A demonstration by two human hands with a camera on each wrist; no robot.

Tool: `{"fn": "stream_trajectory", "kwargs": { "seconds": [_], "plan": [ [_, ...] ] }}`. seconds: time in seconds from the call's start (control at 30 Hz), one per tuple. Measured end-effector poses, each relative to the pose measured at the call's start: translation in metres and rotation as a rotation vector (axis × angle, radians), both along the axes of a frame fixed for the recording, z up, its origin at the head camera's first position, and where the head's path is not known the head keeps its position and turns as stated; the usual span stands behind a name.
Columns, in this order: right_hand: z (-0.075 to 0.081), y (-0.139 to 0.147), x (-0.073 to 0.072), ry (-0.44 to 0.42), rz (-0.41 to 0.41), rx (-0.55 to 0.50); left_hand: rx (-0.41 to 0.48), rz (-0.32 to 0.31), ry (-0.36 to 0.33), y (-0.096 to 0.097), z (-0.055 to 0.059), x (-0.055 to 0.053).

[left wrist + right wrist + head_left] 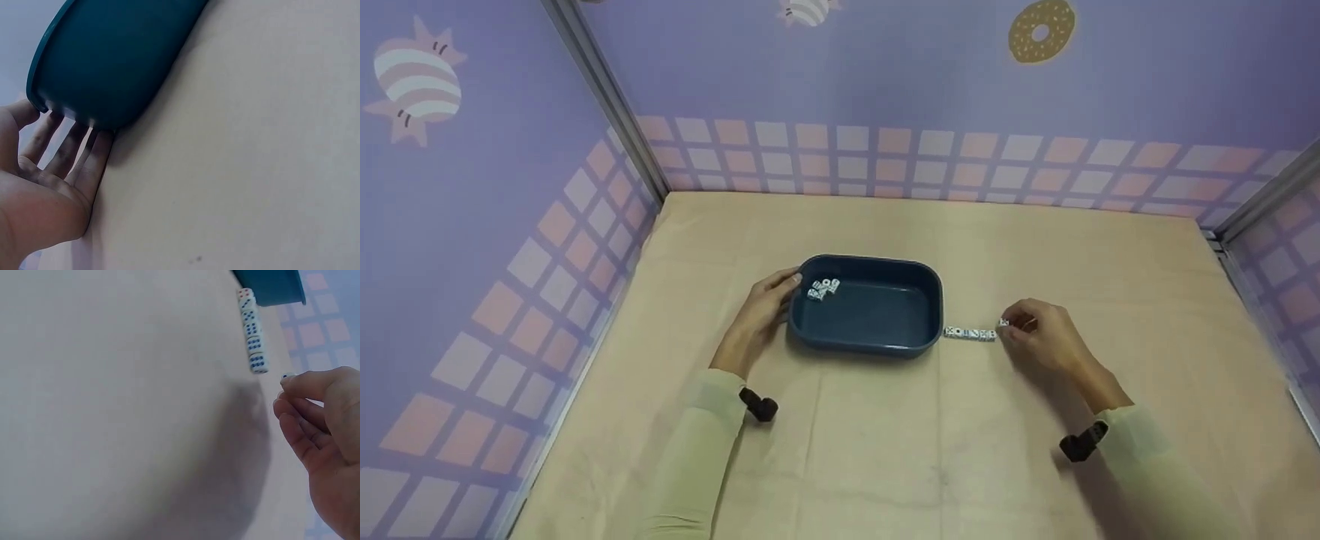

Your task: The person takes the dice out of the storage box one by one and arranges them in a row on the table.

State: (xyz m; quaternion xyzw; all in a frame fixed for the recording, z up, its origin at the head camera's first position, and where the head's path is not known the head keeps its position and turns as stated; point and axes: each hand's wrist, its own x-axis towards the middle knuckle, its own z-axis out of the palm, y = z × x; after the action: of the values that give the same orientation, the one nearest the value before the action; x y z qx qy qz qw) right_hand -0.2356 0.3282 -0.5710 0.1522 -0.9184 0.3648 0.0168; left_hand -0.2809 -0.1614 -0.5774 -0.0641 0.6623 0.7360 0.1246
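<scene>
A dark blue tray [877, 311] sits on the counter [870, 435], which is covered in a beige cloth, and the left hand [761, 307] holds the tray's left end, thumb at the rim and fingers against the outer wall. Inside the tray, in its far left corner, a few white dice [823, 288] lie bunched together. Just outside the tray's right end, toward the near corner, a row of dice [252, 329] runs straight away to the right, set side by side; whether the nearest one touches the tray I cannot tell. The markings that can be read are spots: blue on most of the faces, red on a face of the die nearest the tray. Past the row's outer end, well apart from the tray, the right hand [1050, 330] pinches a single die [1004, 322] between thumb and forefinger, a blue spot showing on it. Both pale green sleeves [682, 472] come in from the tray's near side, with a black gadget [759, 405] at each cuff. Behind the tray stands a purple wall [900, 75] printed with pink and white squares and a doughnut picture [1020, 37].
</scene>
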Motion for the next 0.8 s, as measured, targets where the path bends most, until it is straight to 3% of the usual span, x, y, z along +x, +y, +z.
{"fn": "stream_trajectory", "kwargs": {
  "seconds": [0.27, 0.6, 0.8],
  "plan": [
    [-0.006, 0.004, 0.007, -0.038, 0.038, 0.049, 0.018, -0.004, 0.005, 0.001, 0.000, 0.002],
    [-0.011, 0.005, 0.010, -0.013, 0.072, 0.008, -0.014, -0.012, 0.010, 0.001, 0.001, 0.001],
    [-0.013, 0.006, 0.010, -0.098, 0.053, -0.053, -0.010, -0.009, 0.004, 0.001, 0.002, 0.000]
  ]
}}
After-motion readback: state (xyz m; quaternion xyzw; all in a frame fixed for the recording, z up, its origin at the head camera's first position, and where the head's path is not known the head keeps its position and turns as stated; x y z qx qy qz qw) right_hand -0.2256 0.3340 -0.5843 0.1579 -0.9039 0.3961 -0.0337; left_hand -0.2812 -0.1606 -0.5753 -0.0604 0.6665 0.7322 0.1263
